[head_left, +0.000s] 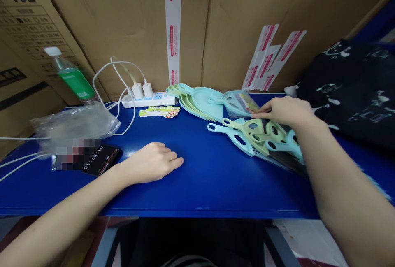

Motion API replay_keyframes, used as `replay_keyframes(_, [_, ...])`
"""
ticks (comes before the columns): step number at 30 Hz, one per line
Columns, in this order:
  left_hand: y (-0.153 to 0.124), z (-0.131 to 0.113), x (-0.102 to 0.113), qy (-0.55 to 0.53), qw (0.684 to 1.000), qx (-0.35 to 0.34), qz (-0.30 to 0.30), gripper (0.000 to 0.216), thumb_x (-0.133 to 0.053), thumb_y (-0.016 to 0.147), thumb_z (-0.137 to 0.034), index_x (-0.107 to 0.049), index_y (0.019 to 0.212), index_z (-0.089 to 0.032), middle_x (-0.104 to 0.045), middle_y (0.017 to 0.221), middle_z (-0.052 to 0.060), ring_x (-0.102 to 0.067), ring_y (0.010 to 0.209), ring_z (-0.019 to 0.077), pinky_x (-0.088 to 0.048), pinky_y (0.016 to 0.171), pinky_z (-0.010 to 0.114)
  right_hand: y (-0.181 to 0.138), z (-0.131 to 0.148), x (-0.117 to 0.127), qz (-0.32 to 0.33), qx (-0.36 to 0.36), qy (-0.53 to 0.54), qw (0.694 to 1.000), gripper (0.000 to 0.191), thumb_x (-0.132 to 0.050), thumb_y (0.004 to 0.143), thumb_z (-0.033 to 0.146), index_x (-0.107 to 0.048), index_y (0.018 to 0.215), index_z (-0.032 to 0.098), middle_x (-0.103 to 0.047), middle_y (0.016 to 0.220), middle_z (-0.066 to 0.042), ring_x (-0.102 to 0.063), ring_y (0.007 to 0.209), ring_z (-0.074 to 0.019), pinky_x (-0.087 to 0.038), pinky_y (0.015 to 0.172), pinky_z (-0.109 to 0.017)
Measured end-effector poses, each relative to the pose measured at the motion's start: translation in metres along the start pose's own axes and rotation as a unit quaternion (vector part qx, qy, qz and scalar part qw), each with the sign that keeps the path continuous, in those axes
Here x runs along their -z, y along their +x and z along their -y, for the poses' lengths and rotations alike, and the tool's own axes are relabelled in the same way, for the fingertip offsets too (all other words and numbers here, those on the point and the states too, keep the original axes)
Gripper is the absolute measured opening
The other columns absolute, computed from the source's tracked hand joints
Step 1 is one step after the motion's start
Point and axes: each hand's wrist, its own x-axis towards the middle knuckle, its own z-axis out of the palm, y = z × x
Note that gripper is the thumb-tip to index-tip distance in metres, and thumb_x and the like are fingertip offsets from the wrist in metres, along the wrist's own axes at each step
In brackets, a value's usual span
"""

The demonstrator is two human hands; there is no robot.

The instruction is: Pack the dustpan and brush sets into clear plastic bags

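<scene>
My left hand (156,162) rests on the blue table (197,193), its fingers curled in and nothing visible in them. On the far right, my right hand (285,110) has thumb and fingers closed at the edge of a clear plastic bag (243,102) with a printed label. Beside that bag, against the cardboard, lies a nested stack of light blue and green dustpans (205,100). A light blue brush handle (230,101) shows by the bag. Nearer me, several green and blue hand brushes (237,137) lie overlapped, partly hidden by my right forearm.
A white power strip (151,100) with chargers and cables stands at the back, near torn yellow wrappers (159,112). To the left are a bottle (75,80), clear plastic wrap (74,125) and a phone (103,160). A dark patterned cloth (348,90) lies at the right.
</scene>
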Motion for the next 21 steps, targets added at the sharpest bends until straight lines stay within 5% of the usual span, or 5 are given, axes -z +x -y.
replay_keyframes(8, [0.000, -0.001, 0.000, 0.002, 1.000, 0.003, 0.007, 0.018, -0.046, 0.092, -0.011, -0.064, 0.091, -0.015, -0.061, 0.063, -0.002, -0.052, 0.051, 0.0132, -0.035, 0.052, 0.029, -0.011, 0.021, 0.016, 0.084, -0.083, -0.082, 0.990, 0.024, -0.068, 0.083, 0.041, -0.076, 0.081, 0.019, -0.071, 0.091, -0.015, -0.064, 0.090, -0.0319, -0.044, 0.064, -0.035])
replay_keyframes(16, [0.001, 0.000, 0.001, -0.004, 1.000, 0.011, 0.020, 0.021, -0.042, 0.094, -0.013, -0.063, 0.092, -0.016, -0.061, 0.062, -0.002, -0.053, 0.052, 0.0123, -0.037, 0.052, 0.029, -0.015, 0.026, 0.020, 0.084, -0.079, -0.097, 0.989, 0.013, -0.062, 0.084, 0.024, -0.074, 0.086, 0.019, -0.069, 0.098, -0.017, -0.065, 0.094, -0.0312, -0.045, 0.066, -0.035])
replay_keyframes(21, [0.001, 0.001, 0.000, -0.002, 1.000, 0.010, 0.028, 0.024, -0.039, 0.096, -0.014, -0.063, 0.098, -0.015, -0.061, 0.062, -0.001, -0.054, 0.053, 0.0118, -0.037, 0.052, 0.029, -0.018, 0.025, 0.025, 0.083, -0.078, -0.100, 0.989, 0.023, -0.057, 0.077, 0.009, -0.074, 0.085, 0.022, -0.069, 0.097, -0.011, -0.064, 0.092, -0.0285, -0.044, 0.065, -0.033])
